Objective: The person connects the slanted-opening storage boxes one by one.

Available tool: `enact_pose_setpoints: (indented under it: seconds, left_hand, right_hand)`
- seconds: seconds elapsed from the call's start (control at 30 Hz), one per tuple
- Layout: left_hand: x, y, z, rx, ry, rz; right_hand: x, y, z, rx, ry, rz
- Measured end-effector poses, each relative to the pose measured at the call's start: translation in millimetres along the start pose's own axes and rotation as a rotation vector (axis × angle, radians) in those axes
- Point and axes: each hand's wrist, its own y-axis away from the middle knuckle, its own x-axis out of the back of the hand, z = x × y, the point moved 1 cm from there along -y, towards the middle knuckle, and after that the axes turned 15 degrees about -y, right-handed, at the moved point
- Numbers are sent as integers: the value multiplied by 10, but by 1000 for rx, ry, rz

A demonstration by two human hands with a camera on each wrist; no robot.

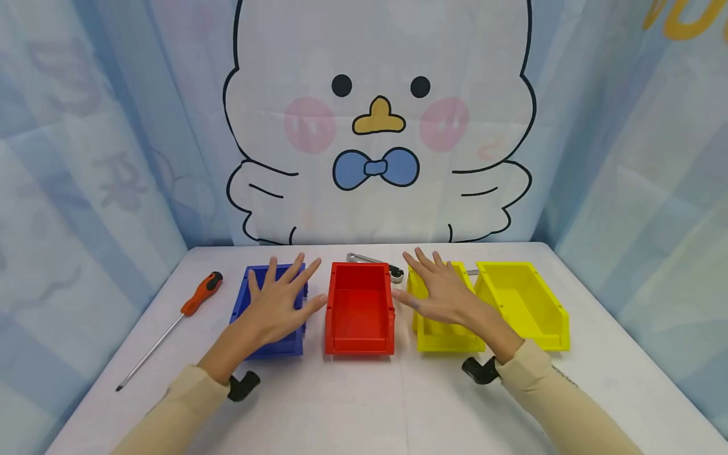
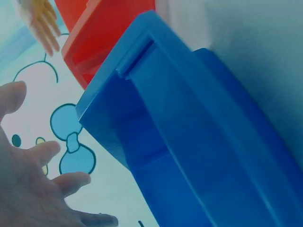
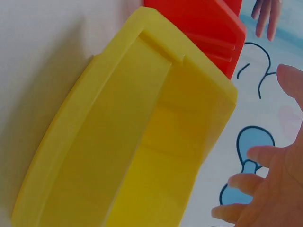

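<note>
My left hand (image 1: 275,308) hovers over a blue bin (image 1: 287,346), fingers spread and holding nothing. Over the nearer of two yellow bins (image 1: 452,344) is my right hand (image 1: 446,294), its fingers also straight and apart. A red bin (image 1: 361,309) stands between the two hands. In the left wrist view the blue bin (image 2: 189,118) fills the middle, with the left hand (image 2: 38,184) off to its side. The yellow bin (image 3: 109,113) looks bare inside in the right wrist view, and the right hand (image 3: 279,175) is apart from it.
A screwdriver (image 1: 196,296) with an orange and black handle lies at the left. Behind the red bin is a partly hidden metal wrench or ratchet (image 1: 364,258). A second yellow bin (image 1: 523,306) stands at the right. A thin metal piece (image 1: 473,272) shows behind the yellow bins. Printed curtains (image 1: 375,215) surround the table.
</note>
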Motion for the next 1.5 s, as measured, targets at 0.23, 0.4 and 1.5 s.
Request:
enact_pose_setpoints:
  seconds: [0.23, 0.4, 1.5]
  left_hand:
    - [-8, 99, -66, 31, 13, 25]
    - [-25, 192, -144, 62, 0, 35]
    - [-163, 563, -661, 163, 250, 29]
  right_hand:
    - [-33, -10, -76, -9, -69, -25]
    - [-76, -39, -179, -25, -149, -47]
    - [-598, -175, -463, -110, -524, 84]
